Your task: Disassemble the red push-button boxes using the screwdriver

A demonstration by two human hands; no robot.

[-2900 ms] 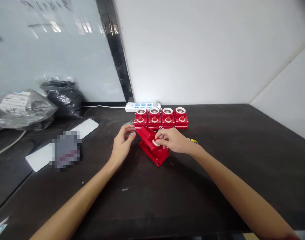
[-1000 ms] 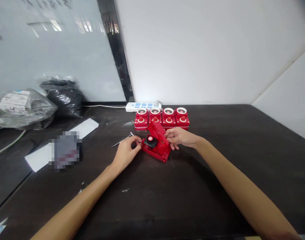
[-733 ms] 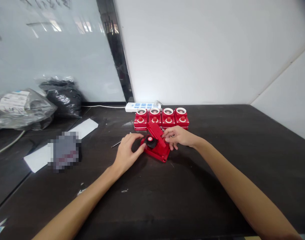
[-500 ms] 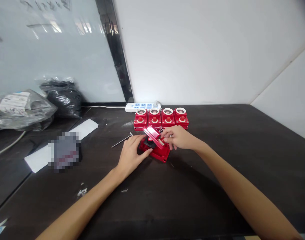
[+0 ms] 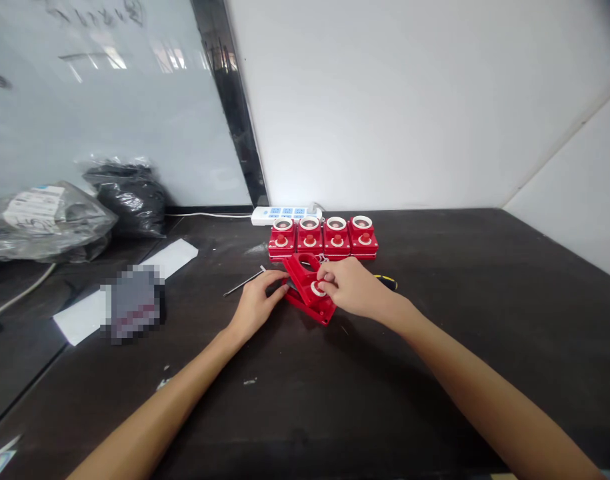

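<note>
My right hand (image 5: 352,287) pinches the red knob and white ring on a red alarm-box cover (image 5: 305,277). The cover has a large round opening at its far end and lies tilted over a red base (image 5: 312,313). Just left of these parts is my left hand (image 5: 259,297), its thumb and fingers closed at their left edge. A dark part shows slightly between cover and base beside those fingertips; most of it is hidden. Behind stand several matching red boxes (image 5: 309,240) in a row, each with a white-ringed opening and a red knob.
A thin metal rod (image 5: 243,281) lies left of the base. Behind my right hand shows a black-and-yellow handle (image 5: 386,282). A white power strip (image 5: 286,215) sits at the wall. Plastic bags (image 5: 127,197) and a white strip (image 5: 177,259) are on the left.
The cover has come down and turned flatter over the base, so its knob side now faces me and the black part is mostly covered. My left hand has drawn slightly left and closed up.
</note>
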